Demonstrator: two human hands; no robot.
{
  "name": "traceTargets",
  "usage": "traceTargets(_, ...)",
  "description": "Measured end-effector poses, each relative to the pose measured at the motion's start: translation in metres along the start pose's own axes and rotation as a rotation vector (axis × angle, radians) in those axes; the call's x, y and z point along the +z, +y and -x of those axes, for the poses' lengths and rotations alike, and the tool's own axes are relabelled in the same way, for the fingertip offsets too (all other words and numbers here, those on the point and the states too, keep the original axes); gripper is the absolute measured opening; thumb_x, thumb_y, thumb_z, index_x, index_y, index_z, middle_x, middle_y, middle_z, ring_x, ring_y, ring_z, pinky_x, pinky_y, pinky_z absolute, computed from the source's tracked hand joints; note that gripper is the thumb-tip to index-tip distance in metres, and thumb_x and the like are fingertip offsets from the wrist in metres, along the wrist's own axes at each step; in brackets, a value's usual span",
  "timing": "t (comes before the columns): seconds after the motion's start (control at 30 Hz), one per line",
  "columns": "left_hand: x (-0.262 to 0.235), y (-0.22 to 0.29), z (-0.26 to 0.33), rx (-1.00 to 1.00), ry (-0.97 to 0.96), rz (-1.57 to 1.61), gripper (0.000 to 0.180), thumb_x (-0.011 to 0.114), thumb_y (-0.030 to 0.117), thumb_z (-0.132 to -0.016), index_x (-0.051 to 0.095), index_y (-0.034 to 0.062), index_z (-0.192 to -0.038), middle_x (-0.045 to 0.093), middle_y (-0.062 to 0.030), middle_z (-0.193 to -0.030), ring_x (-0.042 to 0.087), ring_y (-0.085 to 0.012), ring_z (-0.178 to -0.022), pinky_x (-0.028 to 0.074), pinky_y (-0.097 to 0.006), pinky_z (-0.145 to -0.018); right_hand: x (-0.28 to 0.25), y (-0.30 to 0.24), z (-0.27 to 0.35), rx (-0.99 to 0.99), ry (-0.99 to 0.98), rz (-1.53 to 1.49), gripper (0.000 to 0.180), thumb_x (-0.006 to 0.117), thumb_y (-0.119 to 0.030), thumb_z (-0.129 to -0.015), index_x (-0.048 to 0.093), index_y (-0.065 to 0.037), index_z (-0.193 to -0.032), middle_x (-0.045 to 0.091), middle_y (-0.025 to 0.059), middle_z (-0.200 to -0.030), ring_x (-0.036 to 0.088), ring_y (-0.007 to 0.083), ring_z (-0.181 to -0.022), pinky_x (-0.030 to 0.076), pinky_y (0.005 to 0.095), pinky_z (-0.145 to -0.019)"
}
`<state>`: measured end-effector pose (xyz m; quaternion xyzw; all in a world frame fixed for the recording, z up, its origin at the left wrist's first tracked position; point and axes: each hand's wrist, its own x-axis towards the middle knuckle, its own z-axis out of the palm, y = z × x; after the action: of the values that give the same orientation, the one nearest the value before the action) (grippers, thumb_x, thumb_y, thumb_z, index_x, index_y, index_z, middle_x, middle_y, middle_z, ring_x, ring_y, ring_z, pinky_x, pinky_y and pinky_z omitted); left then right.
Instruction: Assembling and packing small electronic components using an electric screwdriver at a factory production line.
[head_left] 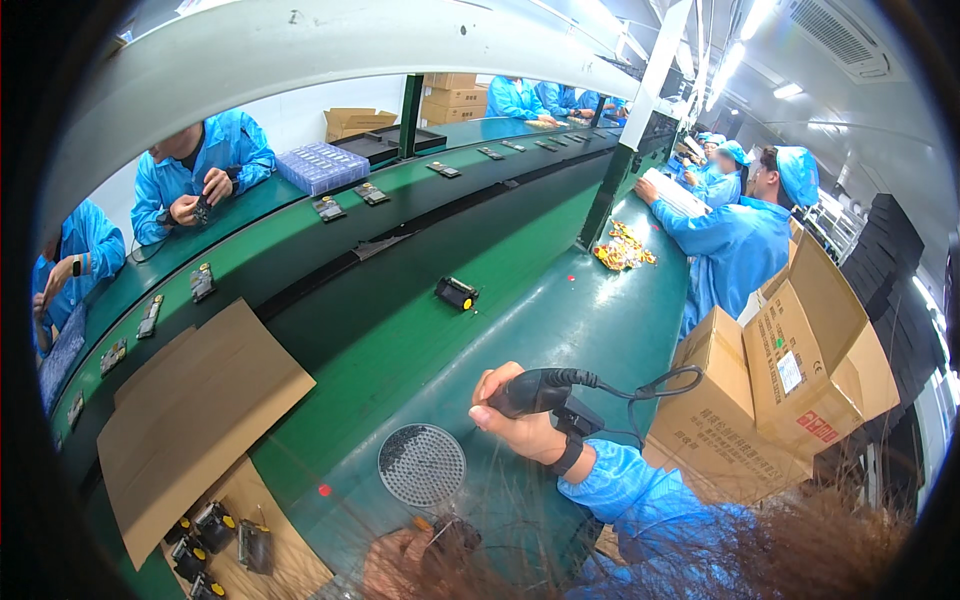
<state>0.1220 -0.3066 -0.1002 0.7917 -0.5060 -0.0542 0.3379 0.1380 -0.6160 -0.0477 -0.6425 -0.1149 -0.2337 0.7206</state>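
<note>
On the green bench the right hand (pixel 520 425) grips a black corded tool (pixel 540 392) just right of the round mesh disc (pixel 421 465), while the left hand (pixel 400 560), nearer that disc, pinches a small dark part (pixel 452 532).

Factory assembly line; green conveyor belt (pixel 400 330)

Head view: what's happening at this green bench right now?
The right hand grips a black corded handheld scanner over the green bench. The left hand, low in frame, holds a small dark part beside a round perforated disc. Co-workers in blue coats sit along the conveyor.
</note>
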Motion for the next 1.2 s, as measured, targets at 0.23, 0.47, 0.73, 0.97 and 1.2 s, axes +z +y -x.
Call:
traceTargets(0.23, 0.0, 0.002, 0.0, -0.011, -0.014, 0.008, 0.076, 0.084, 0.046, -0.074, 0.059, -0.0042, -0.126, 0.067, -0.0212, -0.106, 0.065, -0.0372, -0.102, 0.051, -0.051, -0.092, -0.001, 0.001, 0.0, -0.006, 0.0, 0.004, 0.028, 0.071, 0.003, -0.089, 0.051, -0.009, -0.104, 0.058, 0.0015, -0.09, 0.055, 0.0084, -0.082, 0.046, 0.0271, -0.074)
traceTargets(0.47, -0.002, 0.001, -0.001, -0.015, -0.031, 0.016, 0.076, 0.084, 0.046, -0.074, 0.059, -0.0036, -0.126, 0.066, -0.0208, -0.107, 0.065, -0.0367, -0.103, 0.051, -0.05, -0.092, 0.001, 0.001, 0.0, -0.004, 0.005, -0.003, 0.028, 0.071, 0.004, -0.089, 0.051, -0.009, -0.104, 0.058, 0.0016, -0.09, 0.055, 0.0085, -0.082, 0.046, 0.027, -0.073)
traceTargets(0.73, -0.003, 0.0, -0.006, -0.014, -0.062, 0.019, 0.075, 0.083, 0.045, -0.075, 0.059, -0.003, -0.127, 0.066, -0.0203, -0.109, 0.064, -0.0362, -0.104, 0.051, -0.049, -0.092, -0.001, -0.001, -0.001, -0.007, 0.008, 0.012, 0.028, 0.072, 0.003, -0.089, 0.051, -0.009, -0.103, 0.058, 0.0016, -0.089, 0.055, 0.0086, -0.081, 0.045, 0.0267, -0.072)
traceTargets(0.97, -0.01, 0.004, -0.008, -0.076, -0.189, 0.055, 0.074, 0.083, 0.045, -0.076, 0.059, -0.0025, -0.128, 0.065, -0.02, -0.11, 0.064, -0.0357, -0.104, 0.051, -0.049, -0.092, 0.002, -0.003, 0.001, 0.008, 0.013, 0.04, 0.027, 0.072, 0.003, -0.089, 0.052, -0.008, -0.103, 0.059, 0.0023, -0.088, 0.057, 0.009, -0.08, 0.047, 0.0262, -0.072)
traceTargets(1.2, -0.022, 0.043, -0.004, -0.237, 0.087, -0.059, 0.069, 0.081, 0.042, -0.08, 0.057, 0.0026, -0.132, 0.059, -0.0159, -0.119, 0.058, -0.0325, -0.112, 0.049, -0.046, -0.096, -0.009, 0.001, -0.003, -0.022, 0.032, 0.001, 0.027, 0.072, -0.011, -0.091, 0.049, -0.007, -0.104, 0.06, 0.0079, -0.078, 0.064, 0.0194, -0.068, 0.052, 0.0319, -0.064)
